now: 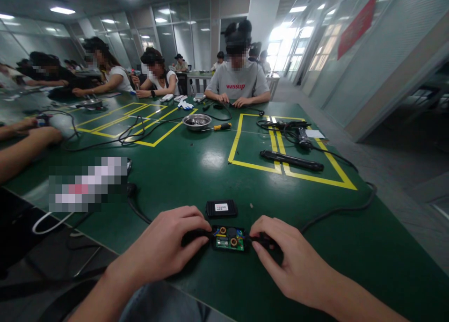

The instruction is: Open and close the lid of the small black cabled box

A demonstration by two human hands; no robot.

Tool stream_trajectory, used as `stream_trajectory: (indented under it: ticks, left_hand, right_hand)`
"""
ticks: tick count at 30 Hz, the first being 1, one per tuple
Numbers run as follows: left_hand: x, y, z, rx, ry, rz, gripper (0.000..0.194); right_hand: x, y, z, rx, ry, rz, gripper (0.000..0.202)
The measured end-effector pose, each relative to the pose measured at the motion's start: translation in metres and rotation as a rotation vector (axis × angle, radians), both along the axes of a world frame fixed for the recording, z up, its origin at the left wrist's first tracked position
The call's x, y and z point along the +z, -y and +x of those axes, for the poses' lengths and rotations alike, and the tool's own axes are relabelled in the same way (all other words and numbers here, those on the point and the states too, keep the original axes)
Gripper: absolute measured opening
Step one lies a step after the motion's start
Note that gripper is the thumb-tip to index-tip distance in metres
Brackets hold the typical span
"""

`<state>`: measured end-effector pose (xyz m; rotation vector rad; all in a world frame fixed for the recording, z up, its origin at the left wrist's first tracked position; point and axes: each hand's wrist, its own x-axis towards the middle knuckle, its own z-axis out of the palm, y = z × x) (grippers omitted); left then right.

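An uncovered black plastic case with a green circuit board (pixel 230 241) lies on the table in front of me. Copper-wound coils, a glass fuse-like part and coloured wires show on the board. My left hand (pixel 171 240) pinches the black cable at the case's left end. At the opposite end, my right hand (pixel 280 249) has thumb and fingers closed on the other black cable (pixel 268 240). Just beyond the case lies its likely cover, a black lid (pixel 221 208) with a white printed label. The fingers partly hide both cable entries.
Farther off are a metal bowl (pixel 197 121), a yellow-and-black screwdriver (pixel 222 126), a black rod-shaped item (pixel 292 160) and coiled cables (pixel 291 131). A blurred white item (pixel 89 184) lies left. Yellow tape marks the green table (pixel 206 177). Other people sit around it; a co-worker's arms (pixel 30 144) reach in left.
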<state>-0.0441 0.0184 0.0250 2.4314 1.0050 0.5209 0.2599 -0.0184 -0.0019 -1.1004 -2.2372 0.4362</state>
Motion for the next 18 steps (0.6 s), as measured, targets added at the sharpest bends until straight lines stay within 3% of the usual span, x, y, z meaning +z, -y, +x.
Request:
stream_trajectory:
  ticks: [8,14,18]
  left_hand:
    - [-0.007,0.0,-0.003,-0.02,0.018,0.085,0.025]
    - [0.002,-0.001,0.004,-0.017,-0.001,0.097,0.022]
    - [0.004,-0.009,0.017,0.042,0.045,0.124,0.032]
  right_hand:
    - [-0.004,0.0,0.0,0.024,-0.03,0.041,0.019]
    - [-0.003,0.0,-0.002,0.022,0.035,0.052,0.019]
    - [-0.003,0.001,-0.003,0.024,0.104,0.065,0.02]
